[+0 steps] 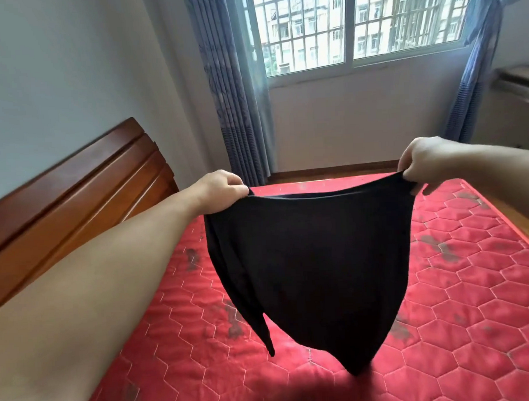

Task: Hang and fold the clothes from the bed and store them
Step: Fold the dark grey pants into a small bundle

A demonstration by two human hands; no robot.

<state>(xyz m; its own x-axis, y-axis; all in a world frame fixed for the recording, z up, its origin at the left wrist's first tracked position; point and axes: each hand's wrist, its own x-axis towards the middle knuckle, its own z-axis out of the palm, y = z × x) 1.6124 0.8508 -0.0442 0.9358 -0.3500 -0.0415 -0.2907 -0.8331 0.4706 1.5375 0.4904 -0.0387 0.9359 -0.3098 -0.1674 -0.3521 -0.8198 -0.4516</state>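
A black garment (308, 265) hangs in the air above the red quilted mattress (475, 327), stretched wide along its top edge. My left hand (218, 187) pinches the top left corner. My right hand (422, 163) pinches the top right corner. The cloth narrows downward, and its lowest tip hangs just over the mattress. A thin strip dangles along its left side. No other clothes show on the bed.
A brown wooden headboard (75, 190) runs along the left side of the bed. Blue curtains (237, 89) frame a barred window (355, 23) straight ahead. A light-coloured piece of furniture (516, 98) stands at the far right. Wooden floor shows beyond the mattress.
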